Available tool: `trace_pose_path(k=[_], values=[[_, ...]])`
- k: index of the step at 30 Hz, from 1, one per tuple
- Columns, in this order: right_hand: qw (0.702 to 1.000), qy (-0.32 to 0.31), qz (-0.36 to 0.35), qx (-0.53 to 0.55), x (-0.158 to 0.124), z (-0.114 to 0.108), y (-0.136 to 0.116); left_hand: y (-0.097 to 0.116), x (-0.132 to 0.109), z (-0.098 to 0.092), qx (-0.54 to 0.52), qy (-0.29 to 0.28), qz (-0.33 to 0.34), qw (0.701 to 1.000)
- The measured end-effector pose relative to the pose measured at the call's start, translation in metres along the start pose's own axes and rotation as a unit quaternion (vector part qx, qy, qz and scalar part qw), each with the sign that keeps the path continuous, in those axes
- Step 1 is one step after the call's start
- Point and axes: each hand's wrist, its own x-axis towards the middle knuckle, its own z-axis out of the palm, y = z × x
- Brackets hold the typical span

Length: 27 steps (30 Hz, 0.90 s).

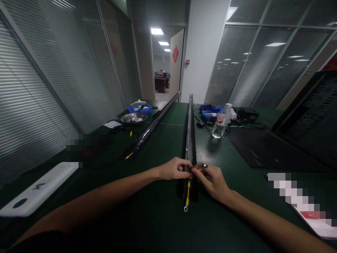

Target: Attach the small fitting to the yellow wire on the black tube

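A long dark bar (pixel 190 133), like a narrow channel with a greyish top, runs away from me down the middle of the table. My left hand (pixel 175 169) and my right hand (pixel 213 180) meet over its near end with fingertips pinched together. What lies between the fingertips is hidden. Just below them a short yellow wire (pixel 188 191) hangs toward me, ending in a ring terminal (pixel 185 208). A ring-like metallic piece (pixel 204 165) shows on a finger of my right hand. To the left lies a second long bar (pixel 155 123), with a yellow wire (pixel 129 155) at its near end.
On the green table (pixel 158 225) stand a water bottle (pixel 221 121), blue bins (pixel 209 115), a metal dish (pixel 133 118) and a blue tray (pixel 139 108). A white panel (pixel 39 188) lies at left, a dark mat (pixel 252 147) at right. Behind is a doorway.
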Motion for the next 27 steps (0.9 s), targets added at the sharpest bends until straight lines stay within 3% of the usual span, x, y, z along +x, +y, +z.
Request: trace_pose_path(k=[6,13,27], values=[[0.999,-0.027,-0.005,0.024,0.0035,-0.0045,-0.003,0.0022,-0.0007,0.0,-0.012,-0.004,-0.02,1.0],[1.0,-0.004,-0.022,-0.003,-0.0001,-0.0019,-0.0013,0.0026,-0.0009,-0.0001,-0.016,-0.003,-0.005,1.0],[1.0,-0.021,-0.012,0.005,0.0019,-0.0042,-0.004,0.0045,-0.0005,-0.0001,-0.005,-0.007,-0.012,1.0]])
